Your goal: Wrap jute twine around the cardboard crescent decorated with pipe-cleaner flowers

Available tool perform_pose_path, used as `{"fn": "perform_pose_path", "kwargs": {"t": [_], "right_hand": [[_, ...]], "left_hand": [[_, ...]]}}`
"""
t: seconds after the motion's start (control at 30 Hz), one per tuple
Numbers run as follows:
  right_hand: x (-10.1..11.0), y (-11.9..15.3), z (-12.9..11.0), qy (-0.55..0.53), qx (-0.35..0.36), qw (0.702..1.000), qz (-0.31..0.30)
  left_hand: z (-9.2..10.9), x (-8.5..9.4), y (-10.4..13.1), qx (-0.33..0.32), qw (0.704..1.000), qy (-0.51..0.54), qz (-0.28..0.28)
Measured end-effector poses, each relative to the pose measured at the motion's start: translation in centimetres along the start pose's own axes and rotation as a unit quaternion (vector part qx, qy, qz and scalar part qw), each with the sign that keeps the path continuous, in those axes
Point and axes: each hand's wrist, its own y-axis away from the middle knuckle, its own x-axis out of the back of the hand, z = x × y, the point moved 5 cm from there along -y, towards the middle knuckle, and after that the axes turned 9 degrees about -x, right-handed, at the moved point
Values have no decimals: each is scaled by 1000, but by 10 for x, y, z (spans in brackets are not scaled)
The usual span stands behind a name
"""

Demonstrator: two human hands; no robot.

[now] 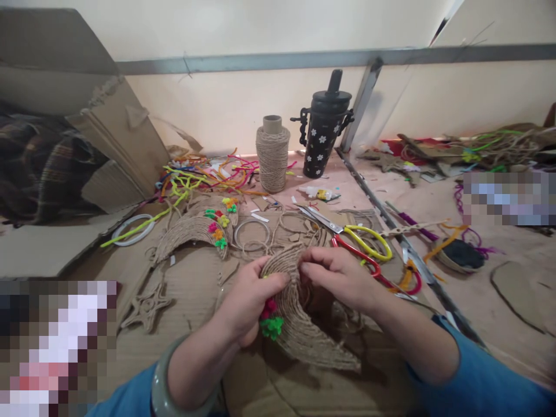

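Left hand (245, 304) pinches the upper tip of a jute-wrapped crescent (299, 324), thumb on the cord; right hand (341, 278) pinches the same tip from the other side. Crescent sits mid-bench near the front edge, on corrugated cardboard (195, 289). Judgement: keep both pinches close together so the coarse cord stays tight. Pink and green pompoms (270, 319) fuzzy, at its inner curve. Behind: a finished crescent (191, 229), rough jute spool (272, 153), glossy yellow-handled scissors (351, 231).
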Motion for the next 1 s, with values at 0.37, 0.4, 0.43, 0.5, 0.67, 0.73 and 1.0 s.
{"fn": "perform_pose_path", "kwargs": {"t": [0.37,0.4,0.43,0.5,0.67,0.73,1.0], "right_hand": [[-2,1,-1,-7,15,1000,-4],[-2,1,0,-5,15,1000,-4],[-2,1,0,-2,15,1000,-4],[-1,2,1,5,17,1000,-1],[-1,2,-2,9,44,999,-4],[-1,3,-3,1,51,999,-7],[-2,2,-3,-11,50,999,-6]], "left_hand": [[-2,-4,1,9,1000,0,-1],[-2,-4,1,9,1000,3,-5],[-2,-4,1,9,1000,4,-7],[-1,-4,1,6,1000,5,-11],[-1,-5,1,10,1000,8,-18],[-1,-5,1,9,1000,9,-19],[-1,-4,1,-12,999,22,-20]]}}
